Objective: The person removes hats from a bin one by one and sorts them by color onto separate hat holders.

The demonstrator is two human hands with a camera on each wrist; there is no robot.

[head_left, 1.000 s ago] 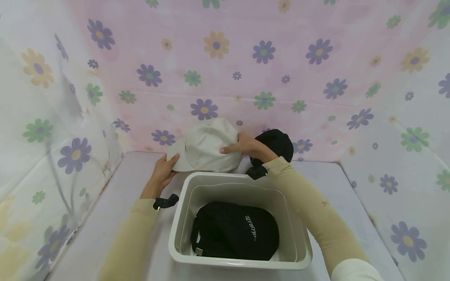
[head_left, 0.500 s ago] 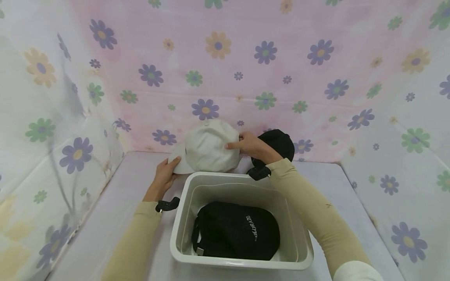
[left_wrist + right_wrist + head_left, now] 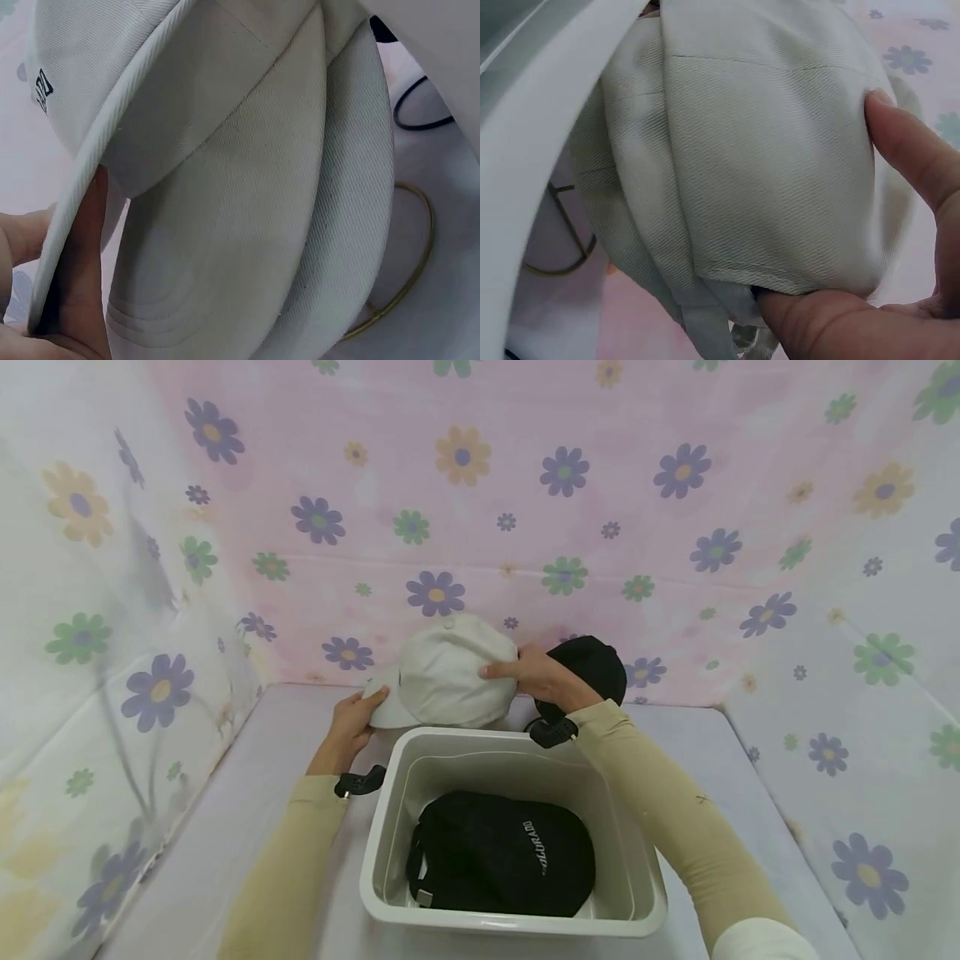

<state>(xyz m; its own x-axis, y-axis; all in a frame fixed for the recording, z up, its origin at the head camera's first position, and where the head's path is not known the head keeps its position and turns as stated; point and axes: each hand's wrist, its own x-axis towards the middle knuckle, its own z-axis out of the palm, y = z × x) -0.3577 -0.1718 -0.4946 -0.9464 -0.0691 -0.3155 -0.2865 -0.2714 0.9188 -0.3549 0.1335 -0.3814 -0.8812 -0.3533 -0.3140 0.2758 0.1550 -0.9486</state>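
Observation:
A white cap (image 3: 453, 672) stands against the back wall, its brim pointing left. My left hand (image 3: 350, 722) pinches that brim between thumb and fingers. At the back edge of the crown, my right hand (image 3: 536, 672) grips the fabric, thumb outside and fingers under the rim. The left wrist view shows more white brims (image 3: 217, 247) stacked behind the held one, with a gap between. Dark letters, partly visible, mark the cap's front. A black cap (image 3: 600, 668) sits behind my right wrist, partly hidden.
Between my forearms stands a pale grey bin (image 3: 510, 925), holding a black cap (image 3: 555, 860) lettered COLORADO. A gold wire loop (image 3: 433, 225) shows beside the white caps, and a black wire loop (image 3: 420, 127) behind. Flowered cloth walls (image 3: 495, 543) enclose the table on three sides.
The white cap has shifted slightly right, and my right hand has moved a little right with its edge. The left hand keeps its pinch on the brim. The bin has not moved.

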